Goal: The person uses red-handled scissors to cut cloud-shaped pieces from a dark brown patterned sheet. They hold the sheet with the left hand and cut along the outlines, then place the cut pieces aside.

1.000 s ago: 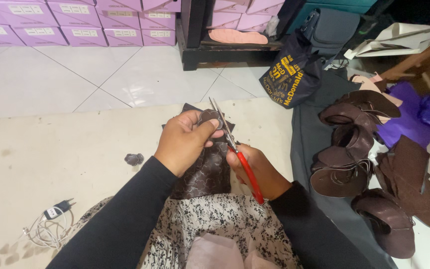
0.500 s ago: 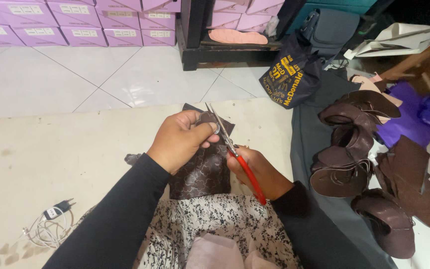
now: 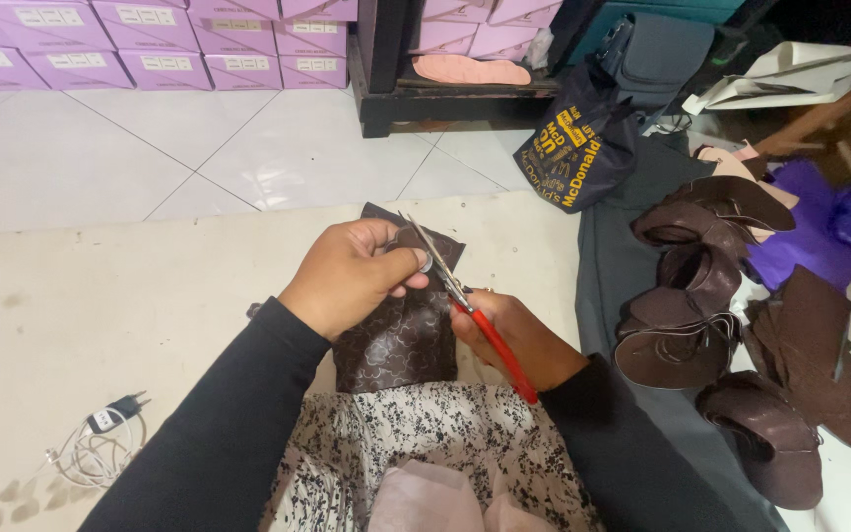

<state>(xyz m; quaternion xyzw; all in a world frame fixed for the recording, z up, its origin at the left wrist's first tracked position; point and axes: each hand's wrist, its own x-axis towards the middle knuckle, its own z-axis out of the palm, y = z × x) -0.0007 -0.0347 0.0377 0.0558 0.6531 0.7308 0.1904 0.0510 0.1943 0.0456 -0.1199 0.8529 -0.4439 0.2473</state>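
Cutting step in progress, by the look of it. Left hand (image 3: 352, 276) is pinching the top edge of the dark brown patterned leather piece (image 3: 396, 330), which is hanging over the lap. Right hand (image 3: 519, 335) is gripping red-handled scissors (image 3: 465, 310), blades at the piece's upper right corner. Next move likely calls for steady feed w/ the left hand & keeping fingers off the blades.

Surface: beige floor mat (image 3: 100, 296), charger cable (image 3: 100, 443) at left; lilac boxes (image 3: 150, 44) stacked along the tiled floor behind; brown cut uppers (image 3: 701, 315) piled at right.
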